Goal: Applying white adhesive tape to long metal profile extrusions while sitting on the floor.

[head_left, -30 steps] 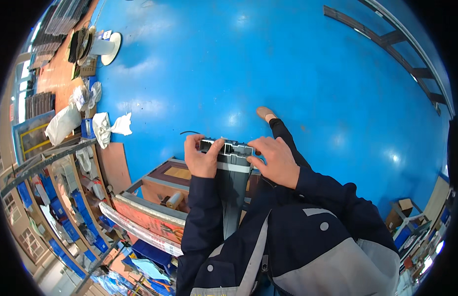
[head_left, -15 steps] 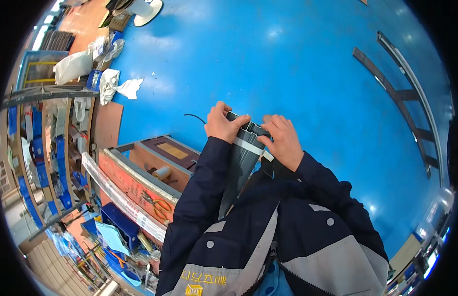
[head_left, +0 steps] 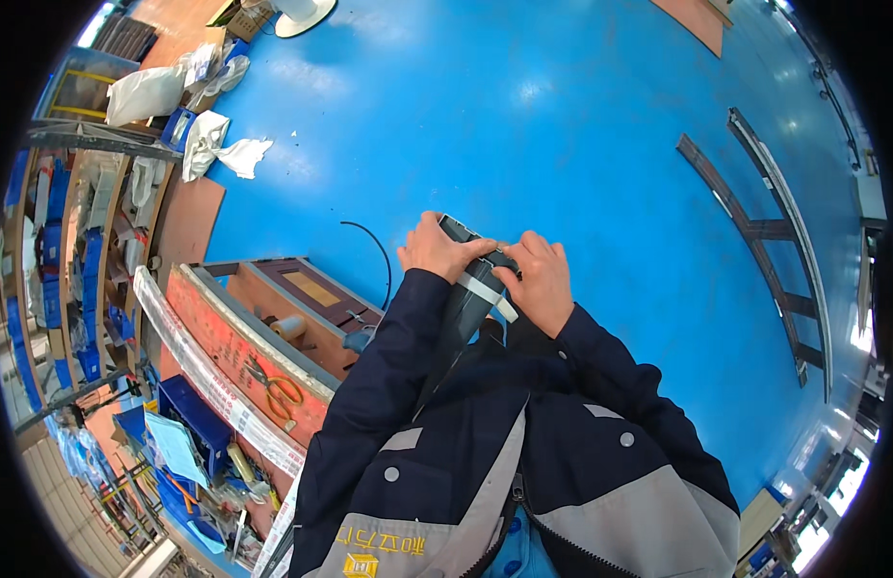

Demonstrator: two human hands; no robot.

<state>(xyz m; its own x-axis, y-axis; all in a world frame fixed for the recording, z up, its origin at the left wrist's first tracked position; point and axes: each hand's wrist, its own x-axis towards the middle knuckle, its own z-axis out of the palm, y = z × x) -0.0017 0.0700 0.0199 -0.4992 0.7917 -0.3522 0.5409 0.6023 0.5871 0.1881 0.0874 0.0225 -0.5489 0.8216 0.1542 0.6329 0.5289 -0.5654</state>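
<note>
A long dark grey profile with a grooved end runs from close to my body out in front of me. Around it, just below that end, goes a white band whose loose end sticks out to the right. My left hand is closed on the far left corner, its thumb lying across the end face. At the right corner, my right hand has thumb and forefinger pressed together against the profile's edge. Whether a small part sits between those fingertips is hidden.
On the left stands a bench with orange-handled scissors and a tape roll. A thin black strip curves over the blue floor beyond it. Shelves with blue bins are farther left. A dark ladder-like frame lies at right.
My right hand has come in toward the left hand, its thumb and forefinger now closing at the profile's end. My view has shifted, and more of the black strip shows.
</note>
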